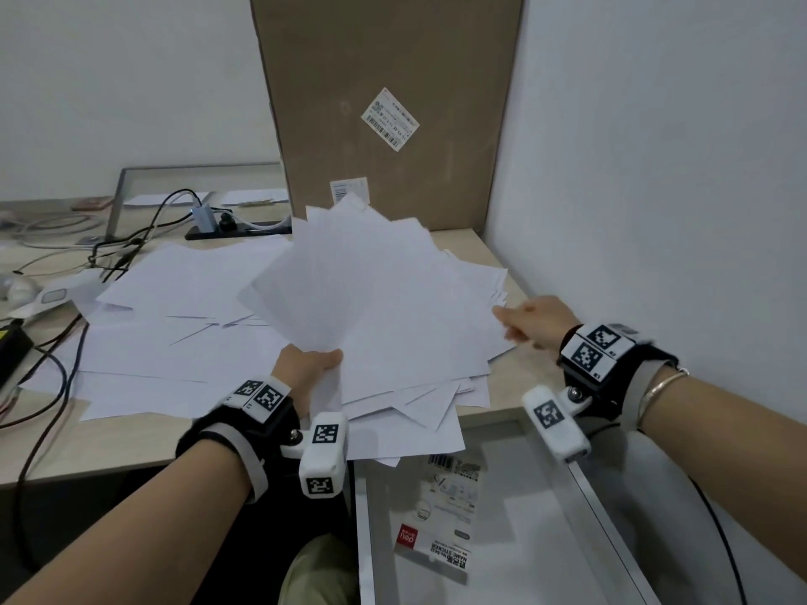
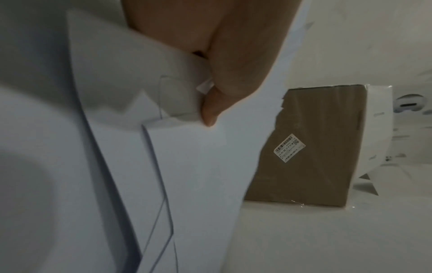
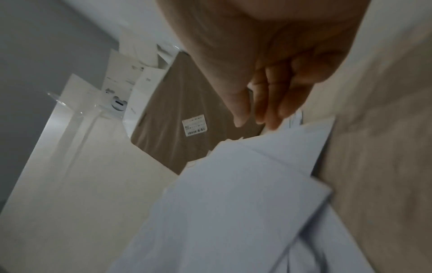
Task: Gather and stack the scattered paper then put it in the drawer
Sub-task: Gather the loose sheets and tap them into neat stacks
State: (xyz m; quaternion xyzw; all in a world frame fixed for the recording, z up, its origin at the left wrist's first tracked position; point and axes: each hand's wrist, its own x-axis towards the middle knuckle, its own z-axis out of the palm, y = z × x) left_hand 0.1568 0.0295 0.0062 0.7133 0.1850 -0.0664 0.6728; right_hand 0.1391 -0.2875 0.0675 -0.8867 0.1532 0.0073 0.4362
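Observation:
A fanned bunch of white paper sheets [image 1: 384, 307] is raised above the desk. My left hand [image 1: 323, 360] pinches its near corner, thumb on top and fingers hidden beneath; the left wrist view shows the thumb [image 2: 210, 110] pressed on the sheets [image 2: 198, 166]. My right hand [image 1: 506, 325] sits at the bunch's right edge, and its straight fingers [image 3: 268, 110] touch the sheet edges [image 3: 233, 203]. More loose sheets [image 1: 174, 342] lie spread over the desk to the left and under the bunch. The open drawer [image 1: 581, 482] is at lower right, below the desk edge.
A sticker pack [image 1: 436, 548] lies in the drawer. A tall cardboard box [image 1: 393, 80] stands against the back wall, and a white wall closes the right side. Cables [image 1: 131, 242] and a power strip [image 1: 236, 229] crowd the desk's back left.

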